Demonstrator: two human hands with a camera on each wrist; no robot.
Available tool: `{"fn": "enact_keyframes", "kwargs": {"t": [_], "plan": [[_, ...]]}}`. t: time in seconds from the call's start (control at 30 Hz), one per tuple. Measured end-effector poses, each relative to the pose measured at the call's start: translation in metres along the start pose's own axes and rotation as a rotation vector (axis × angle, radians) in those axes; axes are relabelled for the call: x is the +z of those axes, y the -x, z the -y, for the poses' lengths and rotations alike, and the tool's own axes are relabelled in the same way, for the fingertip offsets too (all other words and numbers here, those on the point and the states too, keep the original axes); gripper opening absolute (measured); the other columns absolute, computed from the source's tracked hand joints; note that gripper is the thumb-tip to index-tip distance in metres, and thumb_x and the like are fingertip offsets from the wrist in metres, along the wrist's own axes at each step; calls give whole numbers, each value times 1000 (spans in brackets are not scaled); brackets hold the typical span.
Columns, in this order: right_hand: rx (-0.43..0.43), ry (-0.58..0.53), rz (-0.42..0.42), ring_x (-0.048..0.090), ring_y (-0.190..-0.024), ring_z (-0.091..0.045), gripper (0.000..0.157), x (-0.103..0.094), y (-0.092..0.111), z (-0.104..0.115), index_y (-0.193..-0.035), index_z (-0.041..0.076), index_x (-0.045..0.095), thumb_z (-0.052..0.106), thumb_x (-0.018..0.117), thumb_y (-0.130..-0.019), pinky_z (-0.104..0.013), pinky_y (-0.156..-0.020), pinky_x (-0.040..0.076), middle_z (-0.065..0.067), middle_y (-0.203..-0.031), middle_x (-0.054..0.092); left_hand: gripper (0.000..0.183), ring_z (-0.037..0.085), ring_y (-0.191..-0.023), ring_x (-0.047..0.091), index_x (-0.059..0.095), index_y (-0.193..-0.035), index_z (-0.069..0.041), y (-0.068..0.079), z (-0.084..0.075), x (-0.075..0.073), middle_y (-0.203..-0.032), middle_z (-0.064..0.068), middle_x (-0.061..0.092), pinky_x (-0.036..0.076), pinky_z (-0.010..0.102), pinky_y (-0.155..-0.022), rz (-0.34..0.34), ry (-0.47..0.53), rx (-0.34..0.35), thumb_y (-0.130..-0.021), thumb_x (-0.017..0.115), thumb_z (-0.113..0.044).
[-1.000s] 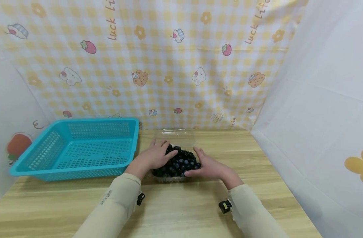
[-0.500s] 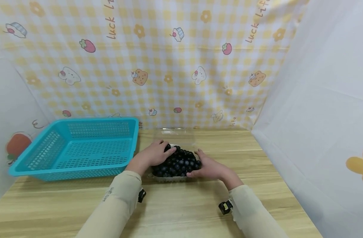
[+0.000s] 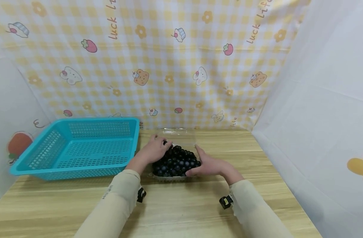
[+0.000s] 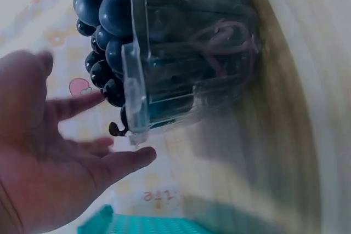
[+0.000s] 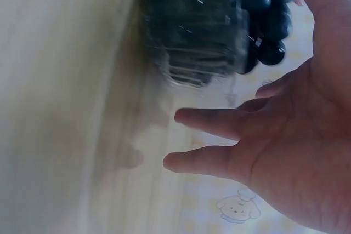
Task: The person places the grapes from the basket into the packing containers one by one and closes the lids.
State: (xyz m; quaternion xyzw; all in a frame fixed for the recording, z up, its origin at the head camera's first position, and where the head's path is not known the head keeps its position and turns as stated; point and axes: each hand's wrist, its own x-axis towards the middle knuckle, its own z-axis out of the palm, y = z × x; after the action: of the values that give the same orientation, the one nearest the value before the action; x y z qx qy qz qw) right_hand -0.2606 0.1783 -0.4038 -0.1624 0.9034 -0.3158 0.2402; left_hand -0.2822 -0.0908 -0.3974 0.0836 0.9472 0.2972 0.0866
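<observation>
Dark grapes (image 3: 178, 163) are heaped above the rim of a clear plastic box (image 3: 169, 178) on the wooden table. My left hand (image 3: 153, 150) is over the box's left end. In the left wrist view its fingers are spread, one fingertip right at the grapes (image 4: 115, 12) near a brown stem (image 4: 116, 130). At the opposite end is my right hand (image 3: 209, 165), its thumb by the front corner. The right wrist view has those fingers (image 5: 211, 121) extended beside the box (image 5: 192, 31), with nothing between them.
The box's transparent lid (image 3: 176, 134) is folded back behind it. A blue perforated basket (image 3: 80, 172) stands on the left, near my left forearm. A patterned cloth (image 3: 181, 92) hangs behind the table, and white sheeting (image 3: 315, 109) lines the right side.
My left thumb has drawn back and leftward across the grapes. My right hand's fingers have spread a little, while the box and basket stay in place.
</observation>
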Motion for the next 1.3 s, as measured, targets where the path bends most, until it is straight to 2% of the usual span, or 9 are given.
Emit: {"fn": "enact_keyframes", "kwargs": {"t": [0.1,0.2,0.3,0.4,0.6,0.7,0.87,1.1,1.3], "plan": [[19,-67,-4,25,-163,-44,130,-8,-4,0,-170,24,-17,69,74,-90,-63,-131,25,-23,-178,10,73,51,-161,21,42,-161,-1,-3,3,-1,-173,32,22,26,67,-129,-64,107,-39,-115,26,-55],[38,-132,-42,26,-162,-45,119,-15,-11,0,-171,23,-16,73,62,-96,-65,-131,23,-24,-177,15,78,52,-160,24,33,-165,1,-5,5,-3,-171,31,28,25,66,-130,-102,255,-102,-114,22,-58],[47,-200,-88,16,-165,-45,106,-19,-20,-1,-172,18,-11,71,50,-103,-66,-132,19,-21,-180,6,82,52,-160,23,17,-168,2,-6,8,-6,-173,30,23,21,64,-132,-109,404,-158,-113,18,-59],[41,-227,-143,13,-165,-46,98,-20,-29,-1,-172,13,-5,69,42,-107,-67,-131,19,-21,-180,5,81,49,-164,13,3,-170,-1,-5,10,-9,-177,27,11,15,62,-134,-93,549,-214,-114,18,-56],[44,-318,-198,24,-163,-44,95,-20,-43,-7,-172,9,-1,68,37,-109,-66,-130,26,-23,-178,13,75,48,-153,37,-5,-170,-5,-2,11,-9,-176,27,11,32,63,-128,-57,757,-237,-116,22,-49],[46,-404,-179,34,-160,-42,95,-22,-46,-8,-172,9,-1,69,36,-109,-66,-128,31,-21,-179,14,76,47,-148,46,-7,-171,-7,-2,11,-10,-178,24,6,37,63,-125,-36,776,-245,-115,24,-48],[26,-492,-153,39,-157,-42,93,-28,-47,-5,-173,11,3,71,34,-108,-67,-125,36,-19,-179,13,76,47,-149,44,-9,-171,-9,-2,8,-15,-179,22,2,38,63,-125,-10,744,-255,-115,27,-47],[21,-543,-212,34,-160,-41,89,-35,-43,-5,-173,13,10,72,23,-108,-68,-125,34,-22,-176,23,82,47,-166,5,-11,-171,-11,2,2,-20,-180,20,-6,21,70,-129,-30,733,-254,-114,30,-53],[13,-602,-282,33,-160,-40,86,-34,-40,-6,-172,10,11,69,21,-110,-70,-128,28,-22,-173,30,86,46,-166,1,-15,-170,-12,10,-2,-25,-180,19,-8,14,69,-131,-49,713,-229,-112,25,-61]]}}
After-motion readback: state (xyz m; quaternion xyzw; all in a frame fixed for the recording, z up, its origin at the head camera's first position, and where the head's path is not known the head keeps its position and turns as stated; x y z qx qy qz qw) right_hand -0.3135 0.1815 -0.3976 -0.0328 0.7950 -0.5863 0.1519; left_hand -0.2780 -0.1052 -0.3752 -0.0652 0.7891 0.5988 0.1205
